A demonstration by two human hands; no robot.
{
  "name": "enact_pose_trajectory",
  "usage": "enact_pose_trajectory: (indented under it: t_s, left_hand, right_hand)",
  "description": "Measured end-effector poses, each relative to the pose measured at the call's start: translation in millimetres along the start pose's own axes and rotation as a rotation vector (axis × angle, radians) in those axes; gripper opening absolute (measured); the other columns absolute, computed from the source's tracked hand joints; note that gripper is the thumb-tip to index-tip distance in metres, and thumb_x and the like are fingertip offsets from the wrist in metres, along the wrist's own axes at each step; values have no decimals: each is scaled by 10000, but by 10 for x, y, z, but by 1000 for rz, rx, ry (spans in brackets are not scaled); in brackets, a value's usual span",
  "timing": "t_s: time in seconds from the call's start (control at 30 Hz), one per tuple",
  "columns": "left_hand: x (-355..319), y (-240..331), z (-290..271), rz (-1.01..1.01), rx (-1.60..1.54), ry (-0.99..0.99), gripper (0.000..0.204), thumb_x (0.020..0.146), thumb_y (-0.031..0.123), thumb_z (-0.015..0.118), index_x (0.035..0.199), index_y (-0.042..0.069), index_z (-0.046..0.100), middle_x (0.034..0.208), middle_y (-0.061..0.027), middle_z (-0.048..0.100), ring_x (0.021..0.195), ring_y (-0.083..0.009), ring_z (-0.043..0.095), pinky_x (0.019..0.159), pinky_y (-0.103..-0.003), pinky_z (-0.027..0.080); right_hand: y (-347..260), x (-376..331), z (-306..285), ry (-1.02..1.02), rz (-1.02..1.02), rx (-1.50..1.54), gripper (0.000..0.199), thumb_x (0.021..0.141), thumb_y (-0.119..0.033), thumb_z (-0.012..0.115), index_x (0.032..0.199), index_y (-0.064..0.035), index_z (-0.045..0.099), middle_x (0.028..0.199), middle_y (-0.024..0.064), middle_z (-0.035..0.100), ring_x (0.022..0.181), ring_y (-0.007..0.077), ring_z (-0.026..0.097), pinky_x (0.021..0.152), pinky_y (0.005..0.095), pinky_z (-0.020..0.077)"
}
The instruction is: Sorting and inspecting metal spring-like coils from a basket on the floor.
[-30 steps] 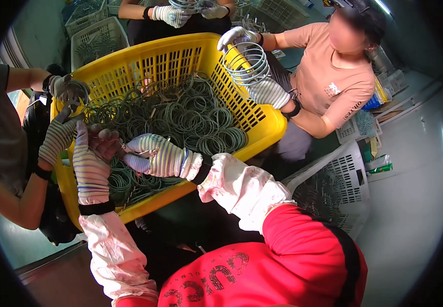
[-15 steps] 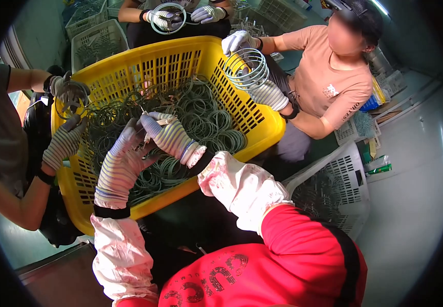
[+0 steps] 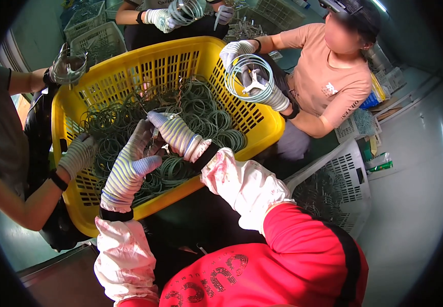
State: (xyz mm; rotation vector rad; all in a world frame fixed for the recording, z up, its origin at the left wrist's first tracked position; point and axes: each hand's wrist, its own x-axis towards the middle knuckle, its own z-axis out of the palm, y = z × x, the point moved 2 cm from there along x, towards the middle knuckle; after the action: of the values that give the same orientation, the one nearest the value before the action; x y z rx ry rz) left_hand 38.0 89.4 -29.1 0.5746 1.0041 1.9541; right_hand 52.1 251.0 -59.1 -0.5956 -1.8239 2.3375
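Note:
Both my hands, in striped knit gloves, meet above a large yellow basket (image 3: pixel 272 134). Coiled grey-green rings (image 3: pixel 214 120) are heaped in it. My right hand (image 3: pixel 178 135) is closed, its fingertips pinching a small shiny metal part (image 3: pixel 155 134). Beside it, my left hand (image 3: pixel 128 169) has its fingers curled at the same part, with the thumb standing away from them. The part's full shape is hidden by the gloves, and any ring attached to it cannot be made out against the heap.
At the right, a co-worker's gloved hands hold several rings (image 3: pixel 236 79) with a three-armed metal piece (image 3: pixel 255 86). Another person across the basket holds rings (image 3: pixel 186 11). A third person's glove (image 3: pixel 78 155) reaches in at the left. A white crate (image 3: pixel 357 176) stands at the right.
My hands have shifted slightly, and my left thumb now points out to the right. The left co-worker's lower hand has moved into the basket. The far person's rings have moved up and right.

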Motion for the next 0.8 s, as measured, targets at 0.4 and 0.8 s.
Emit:
enact_pose_trajectory:
  t_s: [0.4,0.8]
  left_hand:
    - [145,213,-316,471,363,615,442,990,85,558,1421,14,494,1315,-103,601,1207,-167,552,1049,-273,415]
    - [76,-156,277,453,477,375,628,936,3,558,1520,47,331,1452,-162,491,1077,-116,534,1006,-264,406]
  right_hand:
    - [81,17,-67,66,-304,-869,417,965,-443,506,878,-73,678,637,77,645,560,210,628,574,354,504]
    - [289,63,86,-26,-206,-1260,366,894,-383,593,912,-33,698,885,192,717,855,375,693,748,458,547]
